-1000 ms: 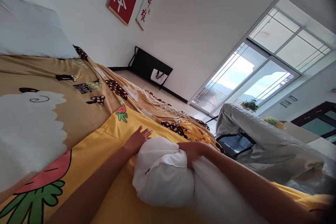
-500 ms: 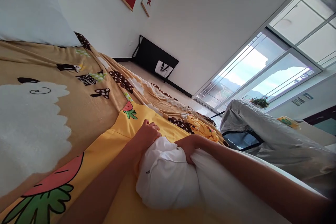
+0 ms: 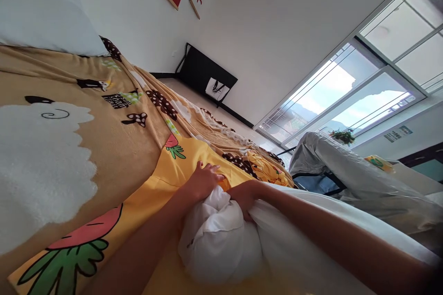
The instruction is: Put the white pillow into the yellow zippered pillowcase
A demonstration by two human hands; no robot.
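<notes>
A white pillow [image 3: 221, 235] lies bunched on a yellow pillowcase [image 3: 138, 203] printed with strawberries. My right hand [image 3: 244, 193] grips the bunched end of the pillow from the right. On the far side of that end, my left hand [image 3: 204, 179] presses against the pillow where it meets the yellow fabric, fingers curled. Whether it pinches the fabric cannot be told. Both forearms reach in from the bottom edge.
The bed carries a tan cartoon blanket [image 3: 86, 115] and a white pillow [image 3: 41, 14] at top left. To the right stands something under a silver cover [image 3: 349, 179]. A black folding table [image 3: 204, 78] leans on the far wall beside a large window [image 3: 332, 97].
My left hand went from flat and open on the yellow fabric to curled against the pillow's end. The pillow's end is squeezed tighter. The view shifted slightly.
</notes>
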